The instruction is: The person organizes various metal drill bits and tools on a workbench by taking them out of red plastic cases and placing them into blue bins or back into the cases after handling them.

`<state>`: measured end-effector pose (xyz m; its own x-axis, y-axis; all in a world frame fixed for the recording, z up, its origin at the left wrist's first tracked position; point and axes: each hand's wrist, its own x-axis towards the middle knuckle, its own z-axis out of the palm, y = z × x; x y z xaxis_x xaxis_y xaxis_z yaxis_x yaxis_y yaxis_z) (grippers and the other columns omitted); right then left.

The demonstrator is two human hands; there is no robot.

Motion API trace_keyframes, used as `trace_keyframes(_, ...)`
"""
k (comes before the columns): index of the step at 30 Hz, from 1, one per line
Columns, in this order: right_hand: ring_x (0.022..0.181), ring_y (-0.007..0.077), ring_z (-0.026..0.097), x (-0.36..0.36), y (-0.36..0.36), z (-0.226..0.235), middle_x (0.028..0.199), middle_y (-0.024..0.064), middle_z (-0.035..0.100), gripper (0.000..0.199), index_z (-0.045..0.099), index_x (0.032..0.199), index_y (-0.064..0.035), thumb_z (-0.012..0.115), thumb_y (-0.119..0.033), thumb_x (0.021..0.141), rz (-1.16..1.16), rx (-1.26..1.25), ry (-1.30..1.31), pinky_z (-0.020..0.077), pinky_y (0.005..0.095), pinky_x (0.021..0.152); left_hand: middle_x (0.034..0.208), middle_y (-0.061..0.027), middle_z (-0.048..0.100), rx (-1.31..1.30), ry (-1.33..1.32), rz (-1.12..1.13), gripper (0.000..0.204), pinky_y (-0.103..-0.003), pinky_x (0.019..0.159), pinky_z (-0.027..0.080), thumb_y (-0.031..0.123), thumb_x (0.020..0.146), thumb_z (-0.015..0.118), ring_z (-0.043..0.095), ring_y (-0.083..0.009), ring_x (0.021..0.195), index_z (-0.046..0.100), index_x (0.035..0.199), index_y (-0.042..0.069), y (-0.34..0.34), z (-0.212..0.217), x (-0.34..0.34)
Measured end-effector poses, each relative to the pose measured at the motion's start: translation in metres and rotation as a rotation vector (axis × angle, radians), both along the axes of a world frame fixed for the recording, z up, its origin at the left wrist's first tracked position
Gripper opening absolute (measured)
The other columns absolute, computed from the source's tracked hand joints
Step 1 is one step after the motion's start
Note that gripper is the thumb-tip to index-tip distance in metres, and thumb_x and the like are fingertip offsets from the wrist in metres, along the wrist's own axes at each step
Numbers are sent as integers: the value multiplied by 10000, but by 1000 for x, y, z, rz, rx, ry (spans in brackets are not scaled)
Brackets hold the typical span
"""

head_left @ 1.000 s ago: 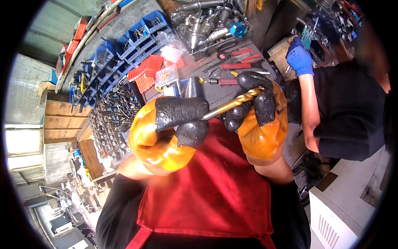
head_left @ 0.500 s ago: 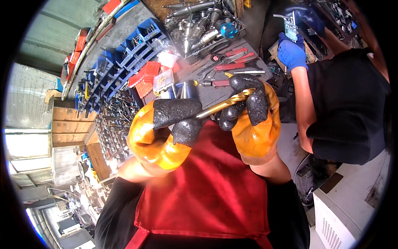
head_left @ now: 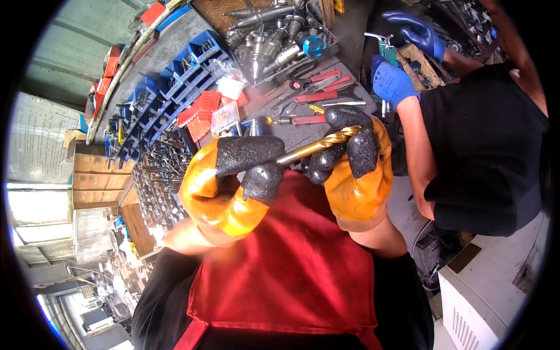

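One gold-coloured twist drill bit (head_left: 318,146) is under examination: it is slender, with spiral flutes visible along the exposed length, brighter and golden toward the right end and duller, more brassy-grey toward the left. It lies at a slight tilt, right end higher, held in the air between two hands in front of the person's chest, above a red apron (head_left: 286,274). The left hand (head_left: 230,186) wears an orange glove with black textured fingers and is closed around the bit's left end, thumb and forefinger pinching it; that end is hidden inside the grip. The right hand (head_left: 356,166), in a matching glove, is closed on the right end, black fingertips wrapped over the tip. Two gloves of this kind are in view, one per hand. Beyond the hands, a dark workbench (head_left: 344,96) carries several red-handled pliers (head_left: 318,96); three or four handles can be made out, the exact count cannot be told. Further back stands a cluster of metal tool holders (head_left: 274,41), too crowded to count, and to the left a run of blue storage bins (head_left: 175,79) with red bins beside them. At upper right, a second person in a black shirt (head_left: 490,146) works with two blue-gloved hands (head_left: 394,81), well apart from the drill bit.
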<state>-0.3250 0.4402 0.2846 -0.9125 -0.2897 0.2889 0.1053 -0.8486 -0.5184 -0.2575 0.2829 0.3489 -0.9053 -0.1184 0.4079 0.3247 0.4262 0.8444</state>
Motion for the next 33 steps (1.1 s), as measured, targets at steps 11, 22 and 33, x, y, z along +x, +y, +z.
trace_keyframes(11, 757, 132, 656, 4, 4, 0, 1034, 94, 679, 304, 629, 1154, 6, 631, -236, 971, -18, 6, -56, 536, 248, 635, 954, -110, 644, -29, 16, -16, 239, -297, 685, 520, 243, 969, 630, 664, -178, 764, 652, 1019, 11, 3, -5, 1)
trace_keyframes(22, 686, 138, 644, 5, 11, -2, 937, 79, 672, 277, 641, 1124, 5, 649, -215, 955, 2, -22, -36, 526, 252, 590, 915, -115, 647, -95, 30, -49, 237, -307, 686, 519, 236, 975, 619, 658, -179, 759, 636, 952, 1, 6, -3, 6)
trace_keyframes(33, 766, 147, 650, 12, 11, -3, 1026, 96, 680, 389, 578, 1283, 10, 615, -236, 983, -35, -23, -126, 535, 262, 640, 895, -83, 655, -58, 41, 11, 243, -277, 697, 492, 212, 977, 613, 621, -138, 753, 629, 1057, -17, 14, -15, 6)
